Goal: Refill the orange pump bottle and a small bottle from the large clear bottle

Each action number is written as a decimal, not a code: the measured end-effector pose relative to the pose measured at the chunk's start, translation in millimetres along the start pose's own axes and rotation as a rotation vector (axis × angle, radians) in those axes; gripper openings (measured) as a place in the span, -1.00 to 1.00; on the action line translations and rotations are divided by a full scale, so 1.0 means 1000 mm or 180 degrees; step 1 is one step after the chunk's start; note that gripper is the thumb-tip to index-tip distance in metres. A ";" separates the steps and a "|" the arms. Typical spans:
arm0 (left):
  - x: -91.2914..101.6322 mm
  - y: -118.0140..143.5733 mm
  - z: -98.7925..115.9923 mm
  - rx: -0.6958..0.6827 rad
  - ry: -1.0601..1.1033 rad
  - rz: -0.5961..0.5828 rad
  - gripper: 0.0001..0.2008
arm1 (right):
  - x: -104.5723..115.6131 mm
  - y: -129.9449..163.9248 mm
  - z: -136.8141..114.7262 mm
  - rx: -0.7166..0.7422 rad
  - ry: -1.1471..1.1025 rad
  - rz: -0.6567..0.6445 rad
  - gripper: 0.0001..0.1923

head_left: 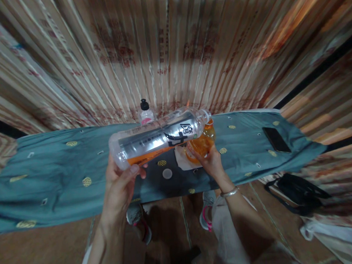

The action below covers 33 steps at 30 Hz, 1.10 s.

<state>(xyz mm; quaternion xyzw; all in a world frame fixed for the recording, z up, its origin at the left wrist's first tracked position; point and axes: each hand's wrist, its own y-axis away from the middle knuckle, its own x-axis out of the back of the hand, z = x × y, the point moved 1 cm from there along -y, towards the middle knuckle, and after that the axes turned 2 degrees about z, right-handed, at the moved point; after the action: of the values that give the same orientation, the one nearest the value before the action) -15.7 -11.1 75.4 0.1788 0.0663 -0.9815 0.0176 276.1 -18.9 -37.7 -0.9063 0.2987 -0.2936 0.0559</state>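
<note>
My left hand (pixel 122 184) is wrapped round the base of a large clear plastic bottle (pixel 152 141) with a silver and orange label. The bottle is tilted nearly level, its open mouth pointing right. Just below that mouth stands a smaller bottle of orange liquid (pixel 199 148), its neck partly hidden behind the larger one. My right hand (pixel 212 161) grips this smaller bottle from the right side. A pale flat cloth or paper (pixel 182 160) lies under it. Whether liquid passes between the bottles I cannot tell. A round whitish cap (pixel 167 173) lies on the cloth in front.
A green patterned cloth (pixel 60 168) covers the narrow table. Behind the large bottle stands a clear bottle with a black top (pixel 144 110). A black phone (pixel 276 139) lies at the right. On the floor right is a black bag (pixel 300 191). A pleated curtain (pixel 158 48) hangs behind.
</note>
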 end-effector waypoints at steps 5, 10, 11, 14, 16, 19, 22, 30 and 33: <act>0.000 0.000 -0.001 0.0019 0.0059 0.0024 -0.45 | -0.002 0.000 0.003 0.0008 0.0013 0.0070 -0.19; 0.002 0.000 -0.002 0.0023 0.0098 -0.0009 -0.44 | -0.001 0.000 0.000 -0.0064 0.0021 0.0027 -0.19; 0.002 0.000 -0.002 0.0030 0.0114 -0.0006 -0.44 | 0.000 0.000 -0.001 -0.0068 0.0013 0.0008 -0.19; 0.001 0.000 -0.001 0.0025 0.0149 -0.0002 -0.51 | 0.001 0.000 -0.004 -0.0089 0.0004 -0.0038 -0.18; 0.000 0.001 0.000 0.0010 0.0133 -0.0004 -0.56 | 0.001 0.000 -0.004 -0.0114 0.0024 -0.0038 -0.17; -0.001 0.001 0.001 0.0052 0.0112 0.0027 -0.55 | 0.001 0.000 -0.004 -0.0092 0.0032 -0.0023 -0.17; 0.000 0.001 0.001 0.0116 0.0143 0.0078 -0.52 | 0.001 0.000 -0.003 -0.0054 0.0039 -0.0018 -0.17; 0.000 0.000 0.001 0.0105 0.0149 0.0051 -0.44 | 0.001 -0.001 -0.001 -0.0030 0.0050 -0.0059 -0.14; 0.001 0.001 0.001 0.0090 0.0134 0.0044 -0.46 | 0.002 -0.001 -0.002 -0.0065 0.0062 -0.0064 -0.13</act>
<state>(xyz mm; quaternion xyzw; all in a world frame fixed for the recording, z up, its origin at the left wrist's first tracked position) -16.7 -12.2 75.5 0.2000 0.0515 -0.9782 0.0204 276.5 -19.1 -35.1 -0.9069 0.2932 -0.2998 0.0407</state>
